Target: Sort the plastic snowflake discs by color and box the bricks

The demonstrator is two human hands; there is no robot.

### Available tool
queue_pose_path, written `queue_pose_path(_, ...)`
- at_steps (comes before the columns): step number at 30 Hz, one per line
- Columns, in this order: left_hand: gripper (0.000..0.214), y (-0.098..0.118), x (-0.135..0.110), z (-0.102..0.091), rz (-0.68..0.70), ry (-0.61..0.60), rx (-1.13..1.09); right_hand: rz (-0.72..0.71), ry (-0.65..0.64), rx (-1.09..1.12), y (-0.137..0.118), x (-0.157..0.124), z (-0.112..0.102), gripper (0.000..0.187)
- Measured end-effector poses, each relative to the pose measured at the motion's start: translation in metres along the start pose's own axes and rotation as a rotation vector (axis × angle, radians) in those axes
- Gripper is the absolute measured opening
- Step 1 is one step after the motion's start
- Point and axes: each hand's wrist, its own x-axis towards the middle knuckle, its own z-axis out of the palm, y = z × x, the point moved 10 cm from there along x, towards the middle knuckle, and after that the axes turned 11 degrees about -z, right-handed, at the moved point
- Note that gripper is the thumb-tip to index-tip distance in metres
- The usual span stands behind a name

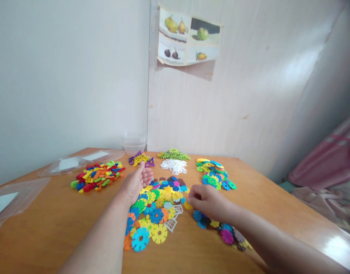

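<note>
A spread of colourful plastic gear-shaped discs (159,207) lies on the wooden table (49,228) in front of me. My left hand (136,182) rests on its edge at the left side of the spread, palm turned inward, fingers stretched out together. My right hand (207,201) sits at the right side of the spread with its fingers curled in a pinch over a yellow disc (188,206). Under my right wrist lie more discs (226,232) in blue, purple and yellow.
A pile of red, yellow and blue bricks (97,176) lies at the left. Behind are purple-yellow pieces (141,159), green pieces (173,155), white lattice pieces (174,166) and a disc pile (213,173). Clear plastic lids (78,161) and a clear tub (134,143) stand near the wall.
</note>
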Motion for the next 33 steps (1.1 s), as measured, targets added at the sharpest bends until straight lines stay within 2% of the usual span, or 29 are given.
queue_pose_path(4, 0.054, 0.0, -0.001, -0.001, -0.003, 0.01, -0.002, 0.143, 0.076, 0.02, 0.036, -0.012, -0.025, 0.017)
queue_pose_path(7, 0.055, 0.0, -0.001, -0.001, -0.013, 0.018, 0.0, 0.223, 0.048, 0.035, 0.064, -0.024, -0.027, 0.018)
queue_pose_path(10, 0.054, 0.0, -0.002, 0.0, -0.018, 0.018, 0.0, 0.223, 0.03, 0.035, 0.084, -0.033, -0.026, 0.022)
queue_pose_path(12, 0.053, 0.001, -0.003, 0.0, -0.02, 0.024, -0.001, 0.215, 0.078, 0.005, 0.096, -0.036, -0.034, 0.027)
queue_pose_path(19, 0.054, 0.001, -0.002, -0.002, -0.033, 0.028, -0.003, 0.247, 0.369, -0.08, 0.14, -0.053, -0.077, 0.042)
queue_pose_path(23, 0.051, 0.003, -0.004, -0.003, -0.035, 0.041, -0.002, 0.282, 0.452, -0.11, 0.174, -0.073, -0.091, 0.048)
queue_pose_path(26, 0.047, 0.005, -0.007, -0.004, -0.032, 0.05, 0.0, 0.315, 0.465, -0.146, 0.196, -0.085, -0.094, 0.05)
queue_pose_path(29, 0.042, 0.01, -0.01, -0.007, -0.008, 0.06, -0.005, 0.353, 0.444, -0.172, 0.207, -0.091, -0.093, 0.05)
queue_pose_path(33, 0.041, 0.019, -0.018, -0.01, 0.05, 0.085, -0.018, 0.373, 0.392, -0.203, 0.201, -0.088, -0.087, 0.045)
